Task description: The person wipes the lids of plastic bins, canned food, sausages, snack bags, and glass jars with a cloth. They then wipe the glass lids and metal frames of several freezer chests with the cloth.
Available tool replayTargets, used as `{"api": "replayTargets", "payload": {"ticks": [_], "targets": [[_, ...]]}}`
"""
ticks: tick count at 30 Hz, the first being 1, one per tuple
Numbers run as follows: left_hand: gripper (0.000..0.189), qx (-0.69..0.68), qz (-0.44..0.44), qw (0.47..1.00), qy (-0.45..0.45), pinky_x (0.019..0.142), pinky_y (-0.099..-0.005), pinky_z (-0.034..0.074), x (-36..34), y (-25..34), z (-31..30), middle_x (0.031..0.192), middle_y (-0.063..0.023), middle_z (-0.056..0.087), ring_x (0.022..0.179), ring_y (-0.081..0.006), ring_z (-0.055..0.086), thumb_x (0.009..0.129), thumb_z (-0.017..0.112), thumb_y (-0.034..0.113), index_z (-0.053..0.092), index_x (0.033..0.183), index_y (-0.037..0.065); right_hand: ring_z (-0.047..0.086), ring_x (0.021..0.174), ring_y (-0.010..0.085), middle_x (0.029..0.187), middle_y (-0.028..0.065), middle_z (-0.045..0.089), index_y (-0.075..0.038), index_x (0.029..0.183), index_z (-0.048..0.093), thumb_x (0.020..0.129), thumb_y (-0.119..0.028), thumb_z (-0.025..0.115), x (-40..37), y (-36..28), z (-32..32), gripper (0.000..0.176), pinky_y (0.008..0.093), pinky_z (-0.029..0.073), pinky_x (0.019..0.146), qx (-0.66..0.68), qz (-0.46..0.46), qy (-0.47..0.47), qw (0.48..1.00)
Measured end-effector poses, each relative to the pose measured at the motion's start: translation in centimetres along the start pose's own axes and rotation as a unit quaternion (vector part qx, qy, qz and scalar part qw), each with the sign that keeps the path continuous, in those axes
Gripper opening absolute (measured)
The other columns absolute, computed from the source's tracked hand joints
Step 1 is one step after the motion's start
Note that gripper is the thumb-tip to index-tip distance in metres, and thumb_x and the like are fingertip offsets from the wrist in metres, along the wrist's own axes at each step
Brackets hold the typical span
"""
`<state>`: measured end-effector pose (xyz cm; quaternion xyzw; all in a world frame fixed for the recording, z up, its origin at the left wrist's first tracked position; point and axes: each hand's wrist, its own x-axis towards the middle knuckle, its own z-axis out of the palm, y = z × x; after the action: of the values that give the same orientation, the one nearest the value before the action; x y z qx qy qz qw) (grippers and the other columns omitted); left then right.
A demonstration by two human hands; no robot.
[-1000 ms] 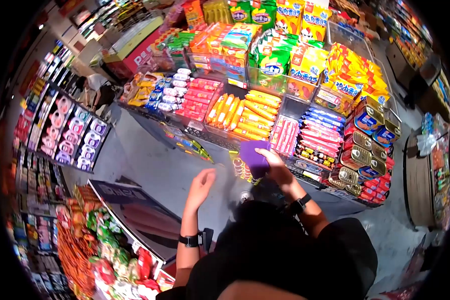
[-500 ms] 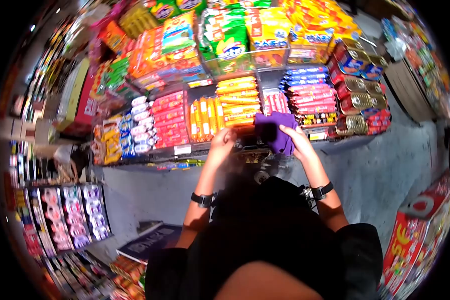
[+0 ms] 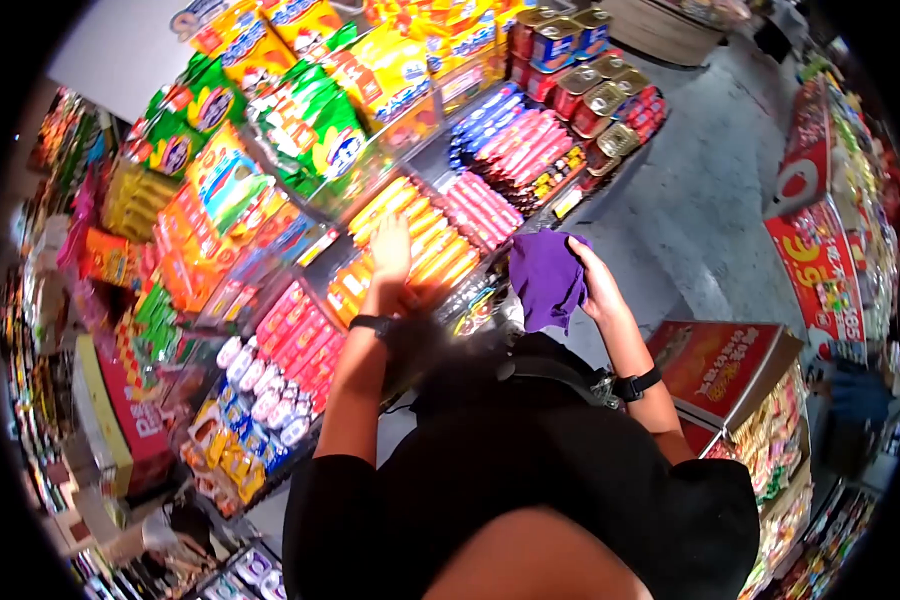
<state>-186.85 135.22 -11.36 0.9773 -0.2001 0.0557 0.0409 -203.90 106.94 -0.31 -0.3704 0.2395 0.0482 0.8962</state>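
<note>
My left hand (image 3: pixel 391 252) reaches over the compartment of yellow-orange stick packs (image 3: pixel 433 238), fingers stretched out and lying against the packs. I see nothing lifted in it. In front of my body on the right, my right hand (image 3: pixel 600 284) is closed on the edge of a purple cloth (image 3: pixel 547 280), which hangs down from the fingers. Its thumb rests on the cloth's upper corner. Pink stick packs (image 3: pixel 478 208) lie in the compartment beside the yellow-orange ones.
Large yellow bags (image 3: pixel 385 75) and green bags (image 3: pixel 307 125) stand behind the stick packs. Stacked cans (image 3: pixel 588 108) sit at the display's far right end. A red box (image 3: pixel 715 370) stands on the right, near my right elbow. Grey floor (image 3: pixel 705 190) runs beyond the display.
My left hand has gone from a curled position before the display's edge to stretched over the yellow-orange packs. The view has turned. The purple cloth stays in my right hand.
</note>
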Motion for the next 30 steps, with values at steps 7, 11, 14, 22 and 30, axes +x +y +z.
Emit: {"api": "replayTargets", "payload": {"ticks": [7,11,14,22,30], "targets": [[0.031,-0.370,0.001,0.929,0.021,0.073,-0.0395,0.046,-4.3,1.0,-6.2,0.094,-0.0152,0.056,0.087,-0.0274,0.055,0.080,0.060,0.025,0.053,0.096,-0.001,0.062,0.092,0.0226,0.105,0.0159,0.060,0.007,0.113,0.050,0.087,-0.016,0.051,-1.5,0.2,0.4,0.035,0.0331,0.051,0.083,0.032,-0.028,-0.006,0.999],[0.024,-0.602,0.053,0.795,0.047,0.063,-0.0250,0.044,-10.6,-0.2,-3.5,0.087,-0.0093,0.057,0.065,-0.0135,0.055,0.085,0.054,0.013,0.052,0.105,0.000,0.055,0.104,0.0269,0.114,0.0168,0.055,0.005,0.119,0.044,0.085,-0.023,0.044,0.1,-0.6,3.4,0.043,0.0392,0.042,0.093,0.191,0.017,-0.183,0.964],[0.031,-0.547,0.029,0.836,0.031,0.078,-0.0256,0.043,-5.3,3.0,-15.2,0.098,-0.0101,0.059,0.084,-0.0137,0.056,0.086,0.053,0.012,0.049,0.114,-0.002,0.045,0.117,0.0353,0.125,0.0225,0.046,0.006,0.127,0.035,0.076,-0.016,0.041,1.7,-1.4,7.5,0.056,0.0469,0.031,0.102,0.286,0.113,-0.391,0.868],[0.034,-0.382,0.008,0.884,0.270,0.074,-0.0363,0.049,-7.4,7.6,-24.8,0.097,-0.0184,0.061,0.086,-0.0330,0.062,0.078,0.059,0.012,0.053,0.110,0.000,0.056,0.102,0.0226,0.119,0.0126,0.051,0.001,0.127,0.037,0.082,0.001,0.057,-2.6,-0.8,16.5,0.049,0.0339,0.048,0.087,0.116,-0.078,-0.372,0.917],[0.048,-0.245,0.076,0.935,0.243,0.064,-0.0362,0.047,-8.7,11.1,-25.9,0.083,-0.0124,0.060,0.071,-0.0297,0.060,0.071,0.064,0.008,0.055,0.118,0.006,0.055,0.095,0.0139,0.106,0.0047,0.057,-0.001,0.115,0.050,0.080,-0.011,0.067,-3.6,1.0,14.6,0.040,0.0283,0.046,0.083,-0.002,-0.255,-0.266,0.930]]}}
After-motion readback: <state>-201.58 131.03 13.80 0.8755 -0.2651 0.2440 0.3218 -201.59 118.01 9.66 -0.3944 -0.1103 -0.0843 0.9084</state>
